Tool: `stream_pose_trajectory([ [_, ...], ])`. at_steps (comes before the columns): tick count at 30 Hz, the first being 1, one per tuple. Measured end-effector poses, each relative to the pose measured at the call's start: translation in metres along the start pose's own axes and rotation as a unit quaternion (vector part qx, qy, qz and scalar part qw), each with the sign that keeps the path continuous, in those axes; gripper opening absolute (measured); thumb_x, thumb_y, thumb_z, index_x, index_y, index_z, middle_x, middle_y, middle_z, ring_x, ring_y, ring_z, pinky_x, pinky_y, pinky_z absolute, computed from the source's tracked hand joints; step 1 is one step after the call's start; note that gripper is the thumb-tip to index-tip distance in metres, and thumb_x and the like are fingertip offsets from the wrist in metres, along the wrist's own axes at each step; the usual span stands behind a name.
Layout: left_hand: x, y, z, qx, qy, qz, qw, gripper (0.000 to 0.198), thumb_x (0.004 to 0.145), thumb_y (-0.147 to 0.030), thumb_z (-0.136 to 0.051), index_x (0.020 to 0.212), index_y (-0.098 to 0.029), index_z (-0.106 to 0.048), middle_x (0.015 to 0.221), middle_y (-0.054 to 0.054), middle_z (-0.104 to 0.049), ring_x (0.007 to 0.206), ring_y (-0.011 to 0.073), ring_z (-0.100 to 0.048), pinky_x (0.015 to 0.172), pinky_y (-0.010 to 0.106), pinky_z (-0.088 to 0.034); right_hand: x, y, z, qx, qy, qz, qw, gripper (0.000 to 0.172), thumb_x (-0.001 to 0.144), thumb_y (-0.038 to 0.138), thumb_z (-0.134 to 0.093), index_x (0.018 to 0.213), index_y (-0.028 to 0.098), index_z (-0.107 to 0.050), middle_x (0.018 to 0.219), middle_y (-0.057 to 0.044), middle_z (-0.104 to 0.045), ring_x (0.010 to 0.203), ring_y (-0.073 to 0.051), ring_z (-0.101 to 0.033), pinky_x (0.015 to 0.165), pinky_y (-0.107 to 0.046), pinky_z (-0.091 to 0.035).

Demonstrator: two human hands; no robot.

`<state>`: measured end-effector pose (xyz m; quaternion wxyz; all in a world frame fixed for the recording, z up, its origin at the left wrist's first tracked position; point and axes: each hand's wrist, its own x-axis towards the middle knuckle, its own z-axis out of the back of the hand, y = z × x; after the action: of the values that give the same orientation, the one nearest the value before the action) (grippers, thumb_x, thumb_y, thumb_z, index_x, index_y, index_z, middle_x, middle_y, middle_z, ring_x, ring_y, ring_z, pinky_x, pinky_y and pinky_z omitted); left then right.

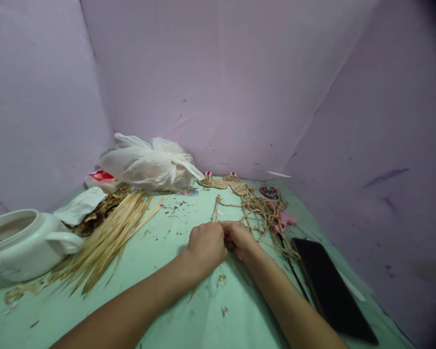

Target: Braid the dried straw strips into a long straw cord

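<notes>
My left hand [207,245] and my right hand [241,237] meet over the middle of the green surface [160,261], both with fingers closed. A thin twisted straw cord [216,209] rises from between them, bends at a point just beyond and runs right into a loose heap of the same cord [257,213]. Both hands grip its near end; my fingers hide the exact hold. A few blurred strands trail below my right hand. Left of my left hand lies a fanned bundle of dry straw strips [111,237].
A white handled pot [25,252] stands left, before a knotted white plastic bag [152,165]. Small woven slipper shapes [213,182] with red tips lie near the wall. Rightward are a bowl of dark bits [269,193], a pink glue gun [286,219] and a black phone-like slab [330,286].
</notes>
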<state>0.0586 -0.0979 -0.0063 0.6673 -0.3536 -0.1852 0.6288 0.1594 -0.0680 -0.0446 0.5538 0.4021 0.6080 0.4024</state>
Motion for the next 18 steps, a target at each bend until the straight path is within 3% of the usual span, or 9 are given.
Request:
stream_pose_trajectory([
  [3,0.009,0.003,0.018,0.035,0.017,-0.005,0.999,0.005,0.059,-0.018,-0.056,0.057,-0.014,-0.059,0.047,0.005,-0.053,0.055,0.0183,-0.055,0.050,0.023,-0.036,-0.002,0.003,0.002,0.009,0.025,-0.010,1.000,0.002,0.050,0.013,-0.049,0.048,0.014,-0.049,0.035,0.006,-0.037,0.031,-0.003,-0.022,0.034,-0.020,-0.010],
  [4,0.014,0.005,0.025,0.010,0.036,0.023,0.999,0.011,0.062,-0.021,-0.054,0.055,-0.013,-0.058,0.043,0.004,-0.051,0.047,0.0158,-0.052,0.046,0.023,-0.034,-0.002,0.005,0.002,0.010,0.032,-0.017,0.999,0.002,0.051,0.014,-0.051,0.049,0.014,-0.050,0.035,0.006,-0.039,0.031,-0.003,-0.023,0.034,-0.020,-0.011],
  [6,0.025,0.010,0.037,-0.089,0.002,0.069,0.994,0.010,0.063,-0.020,-0.052,0.062,-0.012,-0.058,0.044,0.002,-0.052,0.037,0.0103,-0.044,0.039,0.021,-0.029,-0.004,0.007,0.003,0.013,0.046,-0.025,0.999,0.006,0.054,0.016,-0.054,0.050,0.013,-0.052,0.037,0.005,-0.043,0.031,-0.003,-0.026,0.034,-0.019,-0.014],
  [7,0.029,0.013,0.040,-0.154,0.015,0.094,0.983,0.010,0.064,-0.019,-0.052,0.065,-0.012,-0.058,0.048,0.001,-0.054,0.035,0.0080,-0.041,0.037,0.020,-0.026,-0.004,0.008,0.003,0.014,0.050,-0.026,0.998,0.008,0.056,0.018,-0.056,0.050,0.013,-0.053,0.039,0.004,-0.046,0.032,-0.003,-0.028,0.034,-0.019,-0.016],
  [9,0.036,0.018,0.039,-0.266,0.089,0.119,0.952,0.010,0.063,-0.016,-0.051,0.068,-0.010,-0.058,0.055,0.002,-0.058,0.034,0.0052,-0.040,0.034,0.018,-0.024,-0.005,0.008,0.003,0.013,0.052,-0.024,0.998,0.011,0.056,0.020,-0.059,0.051,0.013,-0.053,0.041,0.003,-0.048,0.032,-0.003,-0.030,0.035,-0.018,-0.018],
  [11,0.039,0.022,0.031,-0.315,0.168,0.116,0.927,0.010,0.064,-0.017,-0.051,0.064,-0.009,-0.056,0.054,0.003,-0.057,0.035,0.0048,-0.041,0.033,0.017,-0.025,-0.003,0.008,0.004,0.009,0.064,-0.018,0.998,0.011,0.056,0.021,-0.060,0.052,0.013,-0.053,0.043,0.002,-0.050,0.035,-0.004,-0.035,0.037,-0.018,-0.021],
  [13,0.039,0.024,0.024,-0.298,0.176,0.105,0.932,0.011,0.064,-0.018,-0.052,0.058,-0.009,-0.055,0.045,0.000,-0.050,0.034,0.0052,-0.040,0.033,0.017,-0.024,0.000,0.007,0.006,-0.027,0.080,-0.001,0.996,0.009,0.057,0.020,-0.059,0.053,0.013,-0.055,0.045,0.002,-0.053,0.038,-0.005,-0.037,0.040,-0.018,-0.025],
  [15,0.039,0.025,0.019,-0.239,0.142,0.098,0.956,0.013,0.063,-0.020,-0.053,0.054,-0.011,-0.053,0.037,-0.003,-0.042,0.030,0.0054,-0.035,0.032,0.018,-0.022,0.004,0.005,0.009,-0.111,0.083,0.040,0.990,0.008,0.058,0.019,-0.057,0.053,0.012,-0.057,0.048,0.001,-0.054,0.039,-0.004,-0.036,0.042,-0.018,-0.025],
  [18,0.041,0.025,0.015,-0.130,0.103,0.101,0.981,0.016,0.061,-0.023,-0.052,0.048,-0.014,-0.049,0.031,-0.003,-0.037,0.028,0.0069,-0.032,0.032,0.020,-0.022,0.006,0.003,0.011,-0.289,0.039,0.115,0.949,0.012,0.061,0.019,-0.054,0.054,0.012,-0.061,0.048,0.001,-0.054,0.041,-0.005,-0.035,0.042,-0.019,-0.024],
])
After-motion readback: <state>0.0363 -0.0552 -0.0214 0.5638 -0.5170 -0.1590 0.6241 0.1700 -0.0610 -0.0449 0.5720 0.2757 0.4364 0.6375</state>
